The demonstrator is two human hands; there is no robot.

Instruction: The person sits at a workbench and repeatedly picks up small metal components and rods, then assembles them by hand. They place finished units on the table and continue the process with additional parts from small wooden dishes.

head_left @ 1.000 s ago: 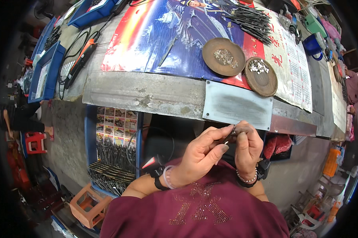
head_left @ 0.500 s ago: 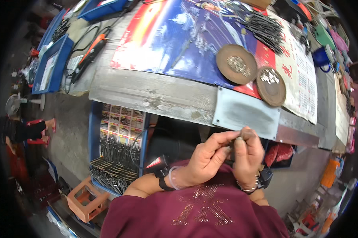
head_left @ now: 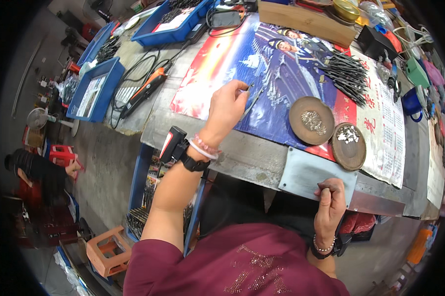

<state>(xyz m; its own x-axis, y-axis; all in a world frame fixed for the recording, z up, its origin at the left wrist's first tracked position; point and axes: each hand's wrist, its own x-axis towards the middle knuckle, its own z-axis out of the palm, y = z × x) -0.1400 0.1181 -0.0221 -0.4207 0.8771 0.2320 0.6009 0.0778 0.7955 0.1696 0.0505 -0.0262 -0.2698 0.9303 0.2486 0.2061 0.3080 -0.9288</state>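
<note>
My left hand (head_left: 227, 109) reaches forward over the blue part of a printed poster (head_left: 217, 59) on the bench. Its thumb and index finger are pinched together at a small dark tip that I cannot make out. Just beside these fingers a thin, tweezer-like metal tool (head_left: 253, 104) lies on the poster. My right hand (head_left: 329, 204) is closed, thumb against curled fingers, over the near edge of a pale metal plate (head_left: 292, 173); whatever it holds is hidden. Beyond the plate stand two round brown dishes, one with small metal pieces (head_left: 312, 123), the other with shiny flat bits (head_left: 348, 134).
A bundle of thin black rods (head_left: 348, 79) lies at the back right of the poster. Left of it are an orange-and-black corded tool (head_left: 146, 91) and blue trays (head_left: 97, 93). A wooden block (head_left: 306, 24) stands behind. Another person (head_left: 40, 170) is at far left.
My hands, together over my lap before, have parted. The left has gone forward and left over the poster; the right has shifted right, to the plate. The whole view has shifted too.
</note>
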